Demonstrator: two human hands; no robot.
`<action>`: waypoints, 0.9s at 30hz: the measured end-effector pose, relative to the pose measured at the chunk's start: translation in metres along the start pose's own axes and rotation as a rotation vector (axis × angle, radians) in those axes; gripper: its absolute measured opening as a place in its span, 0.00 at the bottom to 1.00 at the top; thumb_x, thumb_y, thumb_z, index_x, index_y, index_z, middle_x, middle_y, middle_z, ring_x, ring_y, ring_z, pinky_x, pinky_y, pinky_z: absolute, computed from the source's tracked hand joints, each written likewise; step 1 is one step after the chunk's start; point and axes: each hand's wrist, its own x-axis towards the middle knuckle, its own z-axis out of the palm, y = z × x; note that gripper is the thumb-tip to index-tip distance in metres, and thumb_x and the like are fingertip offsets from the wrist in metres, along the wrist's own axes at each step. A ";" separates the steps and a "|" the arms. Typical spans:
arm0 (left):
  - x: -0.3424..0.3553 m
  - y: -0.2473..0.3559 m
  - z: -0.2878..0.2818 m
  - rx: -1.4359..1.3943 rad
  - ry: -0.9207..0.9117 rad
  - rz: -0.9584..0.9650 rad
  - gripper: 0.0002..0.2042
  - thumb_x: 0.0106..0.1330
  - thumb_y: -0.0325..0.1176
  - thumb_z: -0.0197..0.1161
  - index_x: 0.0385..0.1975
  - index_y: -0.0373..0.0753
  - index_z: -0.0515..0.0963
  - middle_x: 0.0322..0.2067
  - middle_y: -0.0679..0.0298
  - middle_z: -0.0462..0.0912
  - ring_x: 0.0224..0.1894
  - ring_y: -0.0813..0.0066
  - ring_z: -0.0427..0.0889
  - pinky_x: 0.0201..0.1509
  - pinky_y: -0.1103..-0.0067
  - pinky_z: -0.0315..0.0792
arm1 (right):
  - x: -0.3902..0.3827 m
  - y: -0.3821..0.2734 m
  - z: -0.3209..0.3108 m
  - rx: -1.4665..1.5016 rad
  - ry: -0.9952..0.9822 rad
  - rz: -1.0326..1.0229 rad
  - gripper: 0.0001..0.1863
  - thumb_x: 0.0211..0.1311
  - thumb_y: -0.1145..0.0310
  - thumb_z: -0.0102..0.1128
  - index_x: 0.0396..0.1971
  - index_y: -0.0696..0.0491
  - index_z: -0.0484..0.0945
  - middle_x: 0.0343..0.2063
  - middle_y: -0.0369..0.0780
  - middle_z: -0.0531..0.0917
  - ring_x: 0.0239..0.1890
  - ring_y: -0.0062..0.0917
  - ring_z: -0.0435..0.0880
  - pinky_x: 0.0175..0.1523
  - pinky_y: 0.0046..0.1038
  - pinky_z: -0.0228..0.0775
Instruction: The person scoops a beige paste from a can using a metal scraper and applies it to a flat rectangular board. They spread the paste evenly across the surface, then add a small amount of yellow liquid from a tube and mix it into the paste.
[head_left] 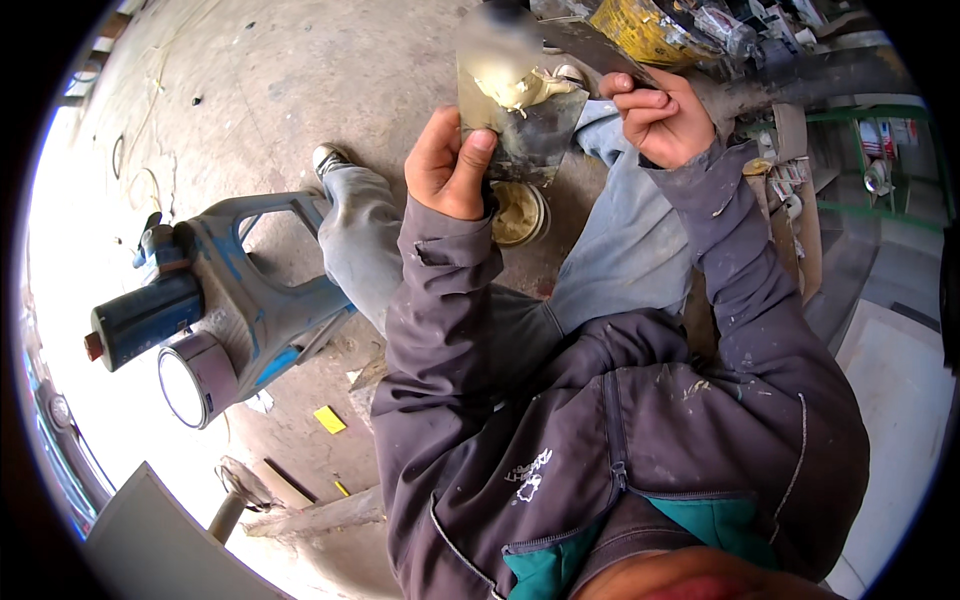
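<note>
My left hand [452, 168] grips the near left edge of a flat, smeared board [537, 143], thumb on top. A soft lump of cream-coloured putty [512, 88] lies on the board's upper part. A blurred patch covers the far end of the board, so what is there cannot be made out. My right hand [668, 118] is closed around the near end of a wide, dark spreader blade [592, 46], which slants left toward the board's far right side. Below the board, between my legs, stands an open tin [517, 214] with yellowish paste inside, partly hidden.
At left stands a worn blue-grey stool [285, 275] bearing a dark blue cylinder [150, 322] and a tin [203, 375]. A yellow piece [329, 419] lies on the floor. At the right are a yellow bag [645, 32], a thick dark pipe [810, 82] and green-framed shelving [885, 115].
</note>
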 end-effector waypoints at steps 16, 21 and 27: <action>-0.002 0.004 -0.003 0.099 -0.019 -0.140 0.09 0.62 0.28 0.54 0.38 0.29 0.70 0.26 0.69 0.73 0.29 0.87 0.67 0.34 0.90 0.61 | 0.005 0.014 -0.024 0.391 0.069 0.015 0.05 0.57 0.79 0.42 0.27 0.65 0.60 0.28 0.41 0.64 0.18 0.18 0.69 0.18 0.12 0.68; -0.003 -0.007 0.002 -0.139 -0.073 -0.217 0.10 0.63 0.30 0.53 0.39 0.29 0.70 0.27 0.68 0.76 0.30 0.86 0.70 0.35 0.87 0.64 | 0.002 0.034 0.006 0.242 -0.182 0.217 0.05 0.60 0.78 0.39 0.32 0.65 0.61 0.28 0.41 0.65 0.16 0.17 0.68 0.19 0.13 0.66; -0.002 -0.002 -0.005 -0.065 -0.045 -0.173 0.10 0.63 0.30 0.54 0.38 0.29 0.71 0.25 0.69 0.75 0.28 0.87 0.68 0.33 0.88 0.63 | 0.010 0.023 -0.028 -0.098 0.170 0.111 0.07 0.63 0.74 0.39 0.35 0.64 0.60 0.28 0.40 0.64 0.17 0.11 0.65 0.13 0.07 0.58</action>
